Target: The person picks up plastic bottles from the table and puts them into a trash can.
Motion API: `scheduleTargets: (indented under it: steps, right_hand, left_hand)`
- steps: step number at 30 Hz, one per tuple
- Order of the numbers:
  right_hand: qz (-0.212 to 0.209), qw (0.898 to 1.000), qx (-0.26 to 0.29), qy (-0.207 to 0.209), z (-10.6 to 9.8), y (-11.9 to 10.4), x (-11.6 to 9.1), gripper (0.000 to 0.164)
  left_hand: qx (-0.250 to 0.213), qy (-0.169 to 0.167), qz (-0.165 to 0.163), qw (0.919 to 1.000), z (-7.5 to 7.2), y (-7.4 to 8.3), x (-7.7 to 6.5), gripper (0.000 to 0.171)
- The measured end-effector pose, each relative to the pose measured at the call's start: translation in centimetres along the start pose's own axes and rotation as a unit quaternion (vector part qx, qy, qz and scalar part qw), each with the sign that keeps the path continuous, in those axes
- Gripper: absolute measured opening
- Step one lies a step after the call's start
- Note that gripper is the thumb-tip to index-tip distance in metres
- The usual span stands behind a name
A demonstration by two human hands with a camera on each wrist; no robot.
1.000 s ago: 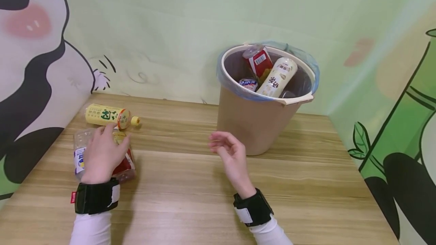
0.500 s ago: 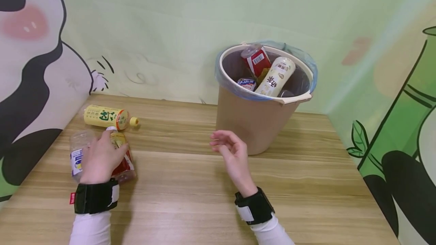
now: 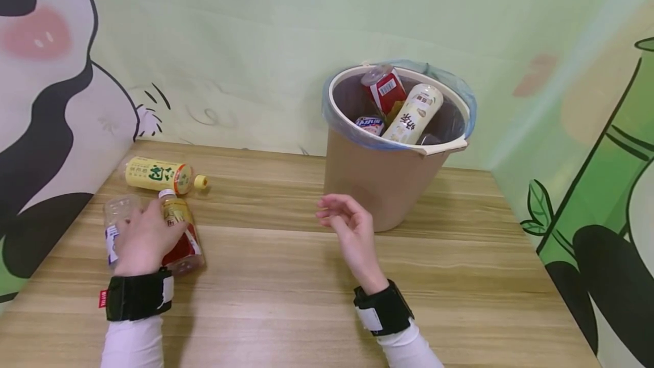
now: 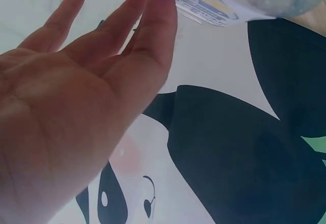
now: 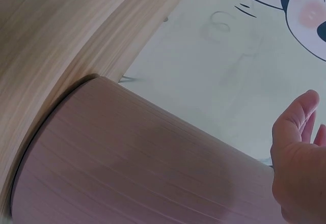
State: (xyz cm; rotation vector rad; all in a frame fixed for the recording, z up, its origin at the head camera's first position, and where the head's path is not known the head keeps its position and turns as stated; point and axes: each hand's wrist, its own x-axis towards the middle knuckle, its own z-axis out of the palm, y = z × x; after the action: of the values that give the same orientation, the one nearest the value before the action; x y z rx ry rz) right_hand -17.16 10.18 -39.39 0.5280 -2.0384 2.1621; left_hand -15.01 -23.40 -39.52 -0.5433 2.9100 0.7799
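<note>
My left hand [image 3: 145, 240] reaches over two bottles lying on the left of the table. Its fingertips are right at a clear plastic bottle [image 3: 122, 204] with a blue and white label, partly hidden beneath the hand. The left wrist view shows extended fingers [image 4: 158, 35] close against that bottle's label [image 4: 204, 7]. On the thumb side lies a bottle with a red and gold label [image 3: 180, 246] and white cap. Behind them is a yellow-labelled drink bottle [image 3: 158, 175] on its side. My right hand [image 3: 352, 240] hovers in front of the bin with loosely bent fingers, holding nothing.
A brown bin [image 3: 370, 186] lined with a blue bag stands at the back right. Inside are a cream milk tea bottle [image 3: 416, 115], a red-labelled bottle [image 3: 385, 90] and other containers. A printed wall [image 3: 230, 72] borders the wooden table [image 3: 276, 300].
My left hand has shifted slightly left and down, off the red and gold bottle and towards the clear one, uncovering more of the red label. The right hand has barely moved.
</note>
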Motion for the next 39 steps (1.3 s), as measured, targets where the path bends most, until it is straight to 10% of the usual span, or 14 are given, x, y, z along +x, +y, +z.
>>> scheduleTargets:
  steps: [20, 30, 39]
  right_hand:
    - [0.001, 1.000, 0.002, -0.010, -0.3, -0.1, 0.0, 0.030]
    - [0.006, 1.000, 0.005, -0.001, -0.6, -0.2, 0.1, 0.030]
    - [0.012, 1.000, 0.000, 0.000, -0.8, -0.3, 0.2, 0.030]
  left_hand:
    - [0.024, -0.131, 0.060, 0.9893, 1.3, 3.0, -1.0, 0.083]
    - [0.058, -0.100, 0.212, 0.9704, 6.1, 8.5, -2.1, 0.079]
    - [0.064, -0.053, 0.229, 0.9700, 6.7, 8.8, -2.2, 0.080]
